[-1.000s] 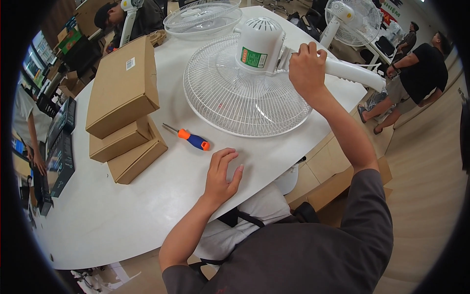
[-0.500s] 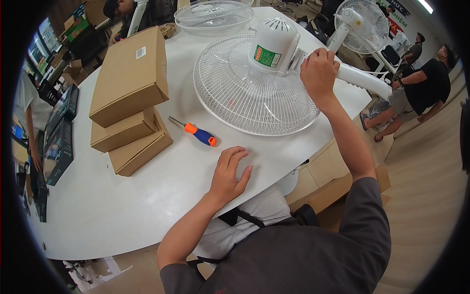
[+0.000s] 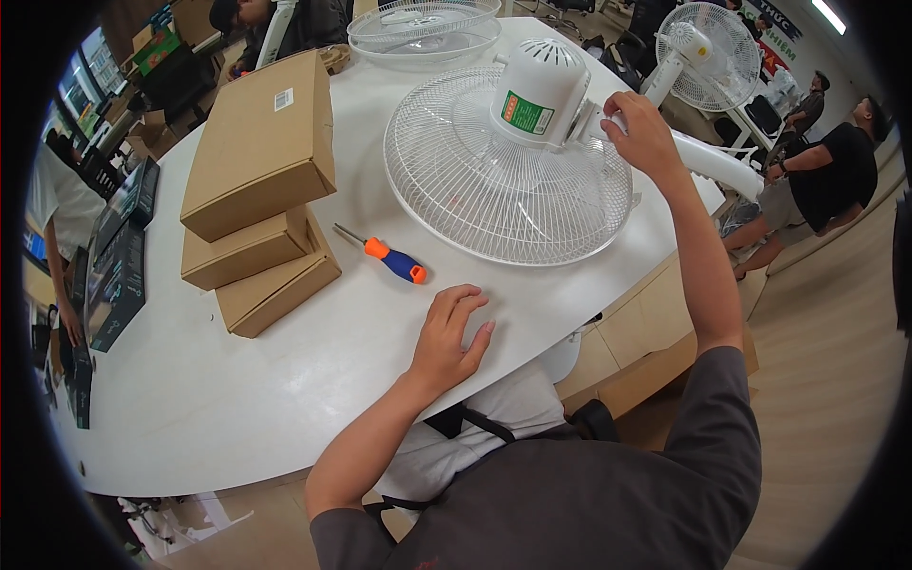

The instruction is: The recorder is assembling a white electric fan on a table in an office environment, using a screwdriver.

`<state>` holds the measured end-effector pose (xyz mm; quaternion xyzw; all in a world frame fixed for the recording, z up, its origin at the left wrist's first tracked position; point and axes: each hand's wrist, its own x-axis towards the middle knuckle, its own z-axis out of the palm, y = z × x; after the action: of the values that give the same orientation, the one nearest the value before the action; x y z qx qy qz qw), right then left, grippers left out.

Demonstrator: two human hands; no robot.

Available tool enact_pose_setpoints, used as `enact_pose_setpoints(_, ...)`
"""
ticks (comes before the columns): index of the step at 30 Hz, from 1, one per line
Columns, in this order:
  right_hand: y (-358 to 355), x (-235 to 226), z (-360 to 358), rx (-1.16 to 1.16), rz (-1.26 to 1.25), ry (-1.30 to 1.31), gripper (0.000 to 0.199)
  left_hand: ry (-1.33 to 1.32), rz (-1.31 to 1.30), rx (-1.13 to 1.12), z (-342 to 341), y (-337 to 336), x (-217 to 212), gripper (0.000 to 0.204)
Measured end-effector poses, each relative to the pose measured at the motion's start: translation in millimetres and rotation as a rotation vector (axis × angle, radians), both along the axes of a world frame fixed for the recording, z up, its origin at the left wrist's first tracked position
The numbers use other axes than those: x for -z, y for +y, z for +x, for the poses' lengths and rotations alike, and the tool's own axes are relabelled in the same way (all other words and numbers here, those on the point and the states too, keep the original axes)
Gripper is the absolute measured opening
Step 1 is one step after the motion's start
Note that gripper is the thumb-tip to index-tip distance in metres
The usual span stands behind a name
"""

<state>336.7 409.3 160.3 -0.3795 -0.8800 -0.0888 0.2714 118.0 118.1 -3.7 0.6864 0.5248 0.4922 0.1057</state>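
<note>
Nearest, your left hand (image 3: 443, 334) lies low over the near edge of the white table (image 3: 285, 413), its fingers loosely bent and the thumb apart, with nothing in it. Just beyond its fingertips lies a screwdriver (image 3: 395, 261) with a blue and orange handle, its shaft pointing to the far left. To the left of that, two small cardboard boxes (image 3: 278, 294) overlap, with a large cardboard box (image 3: 256, 142) on top. At the far left edge, a co-worker's hand (image 3: 70, 323) is near some dark boxes (image 3: 119, 285).

In the middle, beyond the screwdriver, the white fan (image 3: 541, 90) lies on its round wire guard (image 3: 503, 214), motor housing upward, green label toward you. Its white pole (image 3: 719, 163) reaches to the right. Your right hand (image 3: 650, 136) is at the neck of the fan, fingers half curled; you cannot tell from here whether it has hold of it.

Farther off, separate guard parts (image 3: 425, 34) sit on the table, a second fan (image 3: 708, 59) stands to the far right, and a person in black (image 3: 831, 176) is on the right
</note>
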Motion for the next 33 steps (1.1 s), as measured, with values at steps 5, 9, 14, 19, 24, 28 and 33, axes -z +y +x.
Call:
enact_pose_setpoints(5, 7, -4, -1, 0.031, -0.115, -0.03, 0.023, -0.013, -0.012, 0.007, 0, -1, 0, 0.032)
enact_pose_setpoints(9, 10, -9, -10, 0.113, -0.093, -0.102, 0.024, 0.0, -0.008, 0.007, 1, -1, 0, 0.03)
enact_pose_setpoints(14, 20, -1, -11, 0.163, -0.13, -0.056, 0.023, 0.013, -0.008, 0.022, 2, -1, 0, 0.03)
enact_pose_setpoints(19, 11, -1, -18, 0.176, -0.096, -0.036, 0.021, 0.016, 0.017, 0.015, 0, -2, 1, 0.033)
enact_pose_setpoints(24, 14, -6, -5, 0.108, -0.135, -0.053, 0.021, 0.001, 0.024, 0.023, 1, -2, -1, 0.032)
enact_pose_setpoints(28, 6, -8, 5, -0.084, -0.149, -0.039, 0.018, 0.008, 0.023, 0.025, 2, -3, -1, 0.031)
enact_pose_setpoints(33, -6, -9, 14, -0.187, -0.019, -0.155, 0.019, 0.002, 0.013, 0.03, 2, -2, -1, 0.03)
